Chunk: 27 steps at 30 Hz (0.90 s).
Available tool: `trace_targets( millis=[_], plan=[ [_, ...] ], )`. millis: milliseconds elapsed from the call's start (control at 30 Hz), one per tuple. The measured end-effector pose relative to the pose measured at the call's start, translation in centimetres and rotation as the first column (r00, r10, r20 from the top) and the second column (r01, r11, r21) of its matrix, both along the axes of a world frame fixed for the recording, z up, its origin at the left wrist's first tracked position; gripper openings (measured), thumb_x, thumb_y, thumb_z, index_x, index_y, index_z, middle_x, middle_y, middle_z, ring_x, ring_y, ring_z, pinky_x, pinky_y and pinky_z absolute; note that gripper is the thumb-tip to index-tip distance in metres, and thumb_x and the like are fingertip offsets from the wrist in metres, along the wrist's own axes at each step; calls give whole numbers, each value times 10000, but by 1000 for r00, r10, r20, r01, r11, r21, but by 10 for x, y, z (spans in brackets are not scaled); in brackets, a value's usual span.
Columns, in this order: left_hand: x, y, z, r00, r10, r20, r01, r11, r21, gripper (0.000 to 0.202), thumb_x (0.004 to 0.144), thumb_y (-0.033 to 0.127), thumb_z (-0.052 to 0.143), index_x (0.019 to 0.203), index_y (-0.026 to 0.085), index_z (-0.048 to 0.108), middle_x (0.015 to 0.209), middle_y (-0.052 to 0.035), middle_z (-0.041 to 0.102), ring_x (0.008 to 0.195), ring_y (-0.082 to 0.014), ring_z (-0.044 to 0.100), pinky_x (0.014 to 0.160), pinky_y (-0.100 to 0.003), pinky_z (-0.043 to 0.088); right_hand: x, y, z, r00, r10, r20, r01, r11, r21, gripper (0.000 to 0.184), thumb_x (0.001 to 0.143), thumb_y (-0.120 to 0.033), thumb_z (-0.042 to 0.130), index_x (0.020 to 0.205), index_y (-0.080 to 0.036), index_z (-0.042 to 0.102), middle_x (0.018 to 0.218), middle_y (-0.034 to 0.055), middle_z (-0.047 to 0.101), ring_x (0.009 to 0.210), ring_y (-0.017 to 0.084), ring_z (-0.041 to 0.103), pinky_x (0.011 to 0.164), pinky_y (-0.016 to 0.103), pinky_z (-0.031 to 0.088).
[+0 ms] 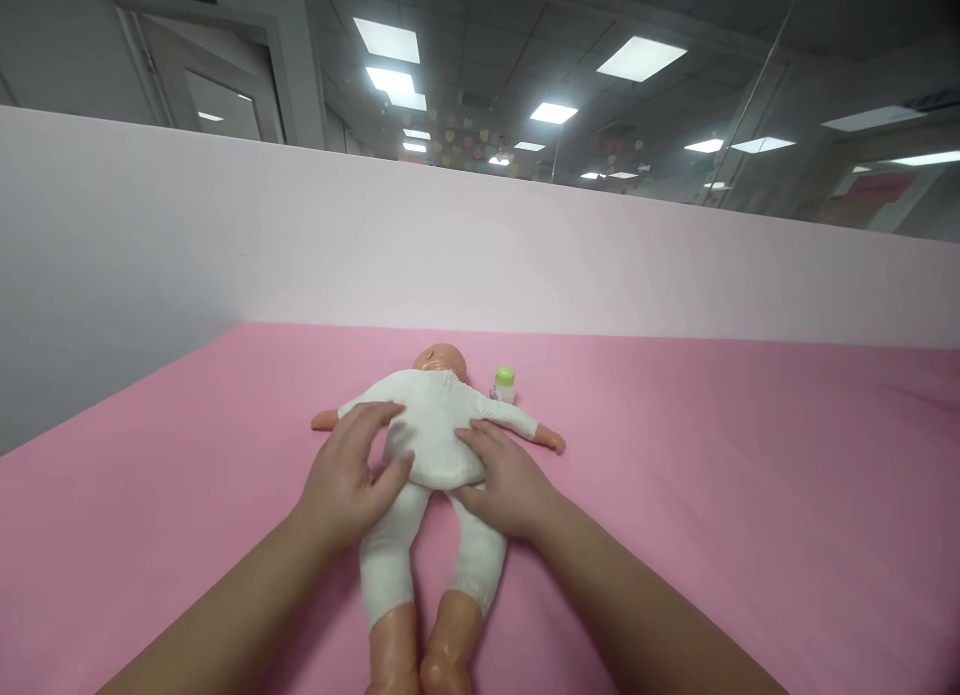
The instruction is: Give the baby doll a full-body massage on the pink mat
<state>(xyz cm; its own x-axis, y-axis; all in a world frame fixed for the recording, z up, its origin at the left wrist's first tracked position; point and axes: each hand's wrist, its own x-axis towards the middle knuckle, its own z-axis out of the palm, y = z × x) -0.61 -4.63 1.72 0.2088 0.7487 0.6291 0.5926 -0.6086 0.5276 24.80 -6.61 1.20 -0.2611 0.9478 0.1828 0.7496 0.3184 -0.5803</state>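
Observation:
A baby doll (pixel 436 430) with a white cloth body lies stretched out, its head at the far end and its feet toward me. Its arms are spread to both sides. My left hand (pixel 352 475) is at the left side of the doll's torso, thumb and fingers apart. On the opposite side, my right hand (pixel 506 475) rests by the hip and waist, its fingers also spread over the white cloth. Neither hand is closed around the doll. Just beyond the doll's right-hand arm stands a small bottle (pixel 505 383) with a green cap.
Under the doll is a pink padded surface (pixel 712 475). A white wall (pixel 525 260) runs along its back, with another wall at the left. Above it, a glass pane shows ceiling lights, and a door (pixel 214 80) is at upper left.

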Motion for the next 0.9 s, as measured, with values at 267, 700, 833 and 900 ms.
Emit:
trace_targets(
  millis=[267,700,833,900],
  plan=[
    [20,-12,5,912,-195,-361,164,980,-114,163,920,269,587,1007,227,718,970,-85,691,926,-297,624,801,-429,443,-15,-20,21,992,-22,126,1,988,157,142,858,-260,736,994,-220,721,1003,70,707,999,276,633,867,387,488],
    [27,-11,5,908,-188,-374,46,933,-357,227,893,311,601,696,231,679,739,-73,634,704,-247,573,643,-370,312,-19,-16,14,991,122,58,-127,988,86,23,819,-223,715,805,-214,699,830,13,706,812,203,621,705,307,420],
    [22,-9,-2,954,-214,-211,150,947,-283,261,887,330,653,645,237,624,684,-74,590,684,-248,538,659,-391,325,-21,-15,12,992,127,-3,-126,987,102,121,849,-190,697,733,-216,672,769,-12,693,753,175,610,681,297,414],
    [21,-8,-1,955,-209,-209,160,960,-229,265,909,324,630,659,238,615,705,-75,591,722,-260,550,682,-402,344,-21,-12,9,995,92,-36,-86,987,139,134,849,-154,689,732,-217,668,780,-14,699,766,176,617,703,301,432]
  ],
)
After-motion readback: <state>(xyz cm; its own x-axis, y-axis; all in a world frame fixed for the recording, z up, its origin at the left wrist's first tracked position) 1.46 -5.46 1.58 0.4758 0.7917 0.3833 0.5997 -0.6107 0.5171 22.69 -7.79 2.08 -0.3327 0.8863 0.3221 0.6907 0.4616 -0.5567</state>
